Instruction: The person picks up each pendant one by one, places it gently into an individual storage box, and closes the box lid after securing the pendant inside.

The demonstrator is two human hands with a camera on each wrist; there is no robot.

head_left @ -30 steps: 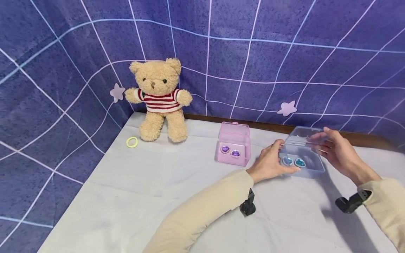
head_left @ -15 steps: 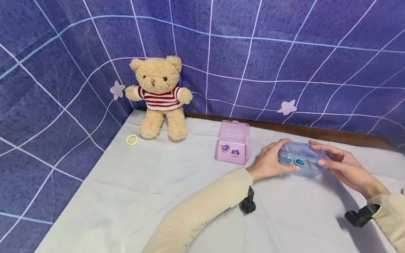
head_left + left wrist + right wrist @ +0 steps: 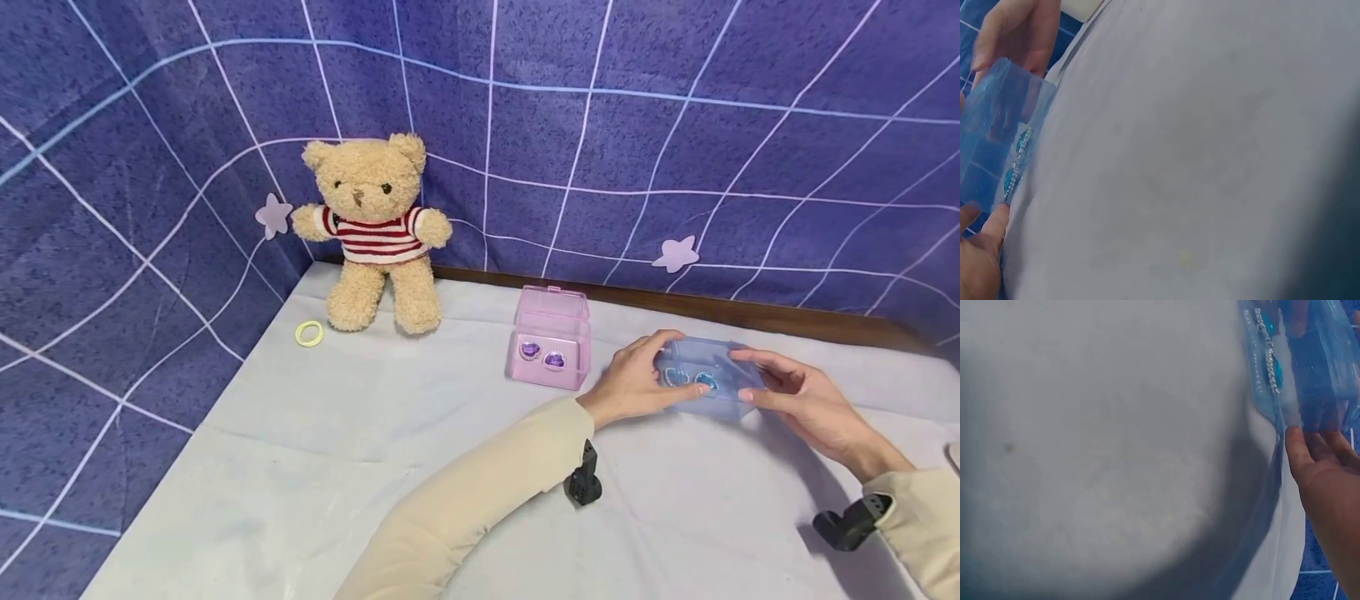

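A see-through blue plastic box (image 3: 712,354) sits at the right of the table in the head view, its lid down over it. Two teal jewels (image 3: 705,382) with beaded silver rims show through its wall. My left hand (image 3: 633,379) grips the box's left end, thumb along the front. At the other end, my right hand (image 3: 817,408) holds the right side between thumb and fingers. The left wrist view has the box (image 3: 997,137) between both hands. In the right wrist view, my right hand's fingertips (image 3: 1295,439) touch the box's end.
Left of the blue box stands an open pink box (image 3: 551,379) with two purple jewels (image 3: 554,359) inside. A teddy bear (image 3: 375,233) in a striped sweater sits at the back left, near a yellow ring (image 3: 309,333). Behind the white-covered table (image 3: 300,467) hangs a purple gridded cloth (image 3: 570,133).
My right hand has swung the blue box's lid from raised down over the jewels. The left hand has stayed on the box's left end. The pink box has not moved.
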